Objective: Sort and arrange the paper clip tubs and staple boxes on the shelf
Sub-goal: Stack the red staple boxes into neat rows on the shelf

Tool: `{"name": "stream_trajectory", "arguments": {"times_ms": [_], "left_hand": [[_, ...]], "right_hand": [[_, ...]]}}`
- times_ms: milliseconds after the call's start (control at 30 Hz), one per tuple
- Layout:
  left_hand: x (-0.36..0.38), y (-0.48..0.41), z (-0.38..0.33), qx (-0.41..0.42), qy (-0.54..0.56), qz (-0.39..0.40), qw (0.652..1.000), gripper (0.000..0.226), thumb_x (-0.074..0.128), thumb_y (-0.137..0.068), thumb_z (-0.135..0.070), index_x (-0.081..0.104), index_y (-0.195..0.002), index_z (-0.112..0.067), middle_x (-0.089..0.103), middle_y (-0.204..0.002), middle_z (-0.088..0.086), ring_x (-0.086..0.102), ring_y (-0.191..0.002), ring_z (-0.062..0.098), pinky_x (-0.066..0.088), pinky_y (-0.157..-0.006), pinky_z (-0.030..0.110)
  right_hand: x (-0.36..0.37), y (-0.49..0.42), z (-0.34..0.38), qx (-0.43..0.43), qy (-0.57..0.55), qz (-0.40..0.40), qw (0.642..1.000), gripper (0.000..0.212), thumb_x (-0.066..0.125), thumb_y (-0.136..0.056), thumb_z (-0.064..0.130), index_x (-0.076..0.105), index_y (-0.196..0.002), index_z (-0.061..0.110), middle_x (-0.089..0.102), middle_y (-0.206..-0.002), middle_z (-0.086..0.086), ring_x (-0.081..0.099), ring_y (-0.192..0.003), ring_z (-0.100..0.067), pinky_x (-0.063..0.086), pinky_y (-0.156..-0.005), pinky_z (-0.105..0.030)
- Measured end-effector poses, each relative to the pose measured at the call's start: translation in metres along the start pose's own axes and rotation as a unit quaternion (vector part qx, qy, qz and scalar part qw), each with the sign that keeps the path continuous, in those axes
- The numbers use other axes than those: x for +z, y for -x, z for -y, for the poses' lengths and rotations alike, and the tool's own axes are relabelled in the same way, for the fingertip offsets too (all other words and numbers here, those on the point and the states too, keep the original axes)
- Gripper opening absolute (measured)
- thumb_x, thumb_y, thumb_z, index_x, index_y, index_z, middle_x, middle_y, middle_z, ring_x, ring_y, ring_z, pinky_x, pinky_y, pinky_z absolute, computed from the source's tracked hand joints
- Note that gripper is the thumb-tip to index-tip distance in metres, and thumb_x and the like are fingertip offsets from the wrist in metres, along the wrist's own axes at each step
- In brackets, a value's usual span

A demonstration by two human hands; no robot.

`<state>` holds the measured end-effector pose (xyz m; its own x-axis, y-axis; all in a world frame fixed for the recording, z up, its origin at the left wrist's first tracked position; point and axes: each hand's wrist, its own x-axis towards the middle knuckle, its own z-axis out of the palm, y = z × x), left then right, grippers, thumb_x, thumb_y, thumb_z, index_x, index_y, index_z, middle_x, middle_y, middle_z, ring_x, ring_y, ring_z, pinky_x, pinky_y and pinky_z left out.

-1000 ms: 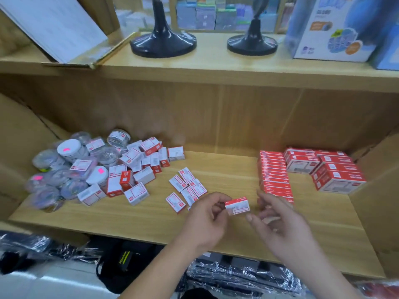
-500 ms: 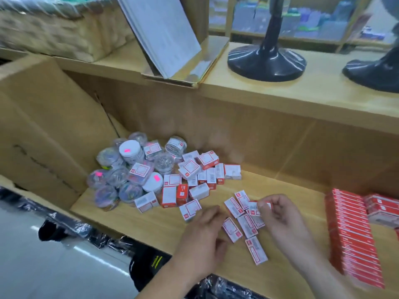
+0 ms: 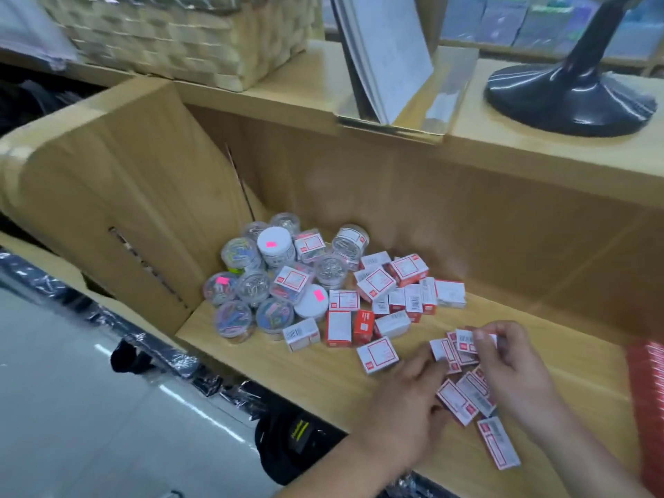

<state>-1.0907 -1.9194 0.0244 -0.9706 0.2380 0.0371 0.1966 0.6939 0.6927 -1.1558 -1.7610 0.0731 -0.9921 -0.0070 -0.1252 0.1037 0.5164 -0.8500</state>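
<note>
Two bare forearms, left hand, right hand, nails seemingly short

bright even light, motion blur, wide-angle edge bending, floor glare

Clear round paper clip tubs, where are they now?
Head view: the clear round paper clip tubs lie heaped at the left end of the wooden shelf, beside its side panel, with red-and-white cardboard staple boxes right of them.

Red-and-white staple boxes, pink-stickered clear tubs, tan wood-grain shelf.
</note>
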Motion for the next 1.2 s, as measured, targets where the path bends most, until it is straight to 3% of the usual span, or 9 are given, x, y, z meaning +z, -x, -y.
{"name": "stream_trajectory", "arguments": {"times_ms": [167,333,500,667,767,900,1033,1200], "left_hand": [[0.001,0.001,-0.011,-0.009,-0.021,-0.054,0.998,0.064,0.064,-0.086,-0.027,0.041,-0.145,-0.033,0.034,-0.156,-0.013,0.049,-0.128,0.022,0.045,-0.106,0.038],[0.0,-0.002,-0.021,-0.032,-0.014,-0.095,0.995,0.06,0.07,-0.083,-0.028,0.046,-0.138,-0.03,0.044,-0.147,-0.011,0.053,-0.122,0.023,0.047,-0.102,0.039],[0.006,0.001,-0.016,-0.043,-0.007,-0.126,0.991,0.067,0.075,-0.082,-0.03,0.045,-0.142,-0.031,0.047,-0.147,-0.013,0.051,-0.126,0.017,0.045,-0.106,0.033],[0.015,-0.005,-0.023,-0.055,-0.071,-0.141,0.986,0.065,0.072,-0.08,-0.04,0.045,-0.139,-0.034,0.048,-0.146,-0.014,0.059,-0.114,0.02,0.055,-0.091,0.036],[0.015,-0.01,-0.027,-0.067,-0.092,-0.124,0.986,0.059,0.066,-0.083,-0.04,0.048,-0.139,-0.032,0.046,-0.148,-0.013,0.06,-0.113,0.021,0.055,-0.088,0.038],[0.001,-0.024,-0.04,-0.087,0.017,-0.149,0.985,0.037,0.058,-0.092,-0.021,0.06,-0.128,-0.03,0.06,-0.127,-0.009,0.063,-0.1,0.012,0.051,-0.077,0.028],[-0.006,-0.045,-0.066,-0.079,0.173,-0.148,0.971,0.036,0.066,-0.094,-0.023,0.066,-0.129,-0.025,0.069,-0.112,-0.007,0.066,-0.091,0.006,0.054,-0.082,0.025],[-0.006,-0.057,-0.097,-0.123,0.366,-0.075,0.92,0.02,0.071,-0.093,-0.008,0.072,-0.111,-0.016,0.073,-0.089,0.014,0.069,-0.072,0.022,0.057,-0.066,0.031]], "right_hand": [[-0.006,-0.005,0.002,0.004,0.014,0.023,1.0,0.009,0.054,-0.099,0.036,0.051,-0.096,0.029,0.07,-0.082,-0.009,0.066,-0.075,-0.03,0.052,-0.07,-0.046],[-0.01,-0.004,0.008,-0.039,0.04,0.016,0.998,0.009,0.055,-0.099,0.031,0.05,-0.096,0.025,0.069,-0.08,-0.012,0.065,-0.072,-0.032,0.05,-0.065,-0.047],[-0.007,-0.002,0.013,-0.076,0.008,0.001,0.997,0.008,0.065,-0.095,0.023,0.057,-0.095,0.025,0.073,-0.082,0.007,0.068,-0.073,-0.005,0.051,-0.062,-0.022],[-0.017,-0.005,0.015,0.079,-0.217,0.012,0.973,0.01,0.067,-0.095,0.009,0.066,-0.104,0.006,0.077,-0.083,-0.008,0.075,-0.072,-0.02,0.06,-0.061,-0.025],[-0.031,-0.002,0.011,0.127,-0.276,0.014,0.953,0.013,0.061,-0.098,0.005,0.064,-0.111,0.003,0.077,-0.09,-0.016,0.076,-0.08,-0.026,0.063,-0.067,-0.027],[-0.056,0.0,0.007,0.148,-0.276,0.034,0.949,0.015,0.055,-0.1,0.003,0.065,-0.112,0.005,0.076,-0.092,-0.021,0.076,-0.079,-0.028,0.063,-0.069,-0.03],[-0.078,0.009,0.007,0.131,-0.265,0.077,0.952,0.019,0.054,-0.101,0.007,0.064,-0.117,0.005,0.075,-0.088,-0.019,0.071,-0.074,-0.028,0.063,-0.071,-0.035],[-0.101,0.023,0.005,0.096,-0.285,0.06,0.952,0.026,0.061,-0.098,0.012,0.062,-0.124,0.014,0.075,-0.088,-0.021,0.073,-0.078,-0.032,0.063,-0.075,-0.039]]}}
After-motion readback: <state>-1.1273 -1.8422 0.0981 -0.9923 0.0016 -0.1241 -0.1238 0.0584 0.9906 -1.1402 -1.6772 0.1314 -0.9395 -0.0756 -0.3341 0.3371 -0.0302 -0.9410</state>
